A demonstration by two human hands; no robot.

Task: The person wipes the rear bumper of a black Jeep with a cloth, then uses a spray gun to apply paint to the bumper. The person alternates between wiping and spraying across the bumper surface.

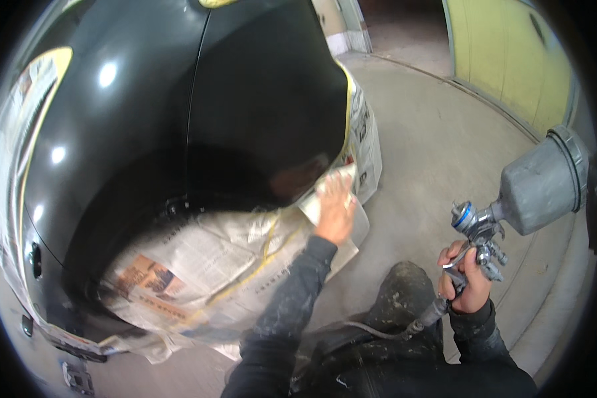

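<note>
My left hand (338, 209) reaches out to the lower right edge of a glossy black car panel (265, 113). Its fingers press on a pale cloth (311, 208), partly hidden under the hand, against the masked edge. In my right hand (469, 282) is a spray gun (481, 232), gripped by its handle and held off to the right, away from the car. The gun's grey paint cup (540, 182) tilts up to the right, and a hose (378, 331) runs from the handle across my lap.
Newspaper masking (212, 252) with yellow tape covers the wheel opening, and more paper (365, 139) hangs along the panel's right edge. A yellow-green door (511, 60) stands beside a doorway at the back right. My knee (408, 292) is close below the panel.
</note>
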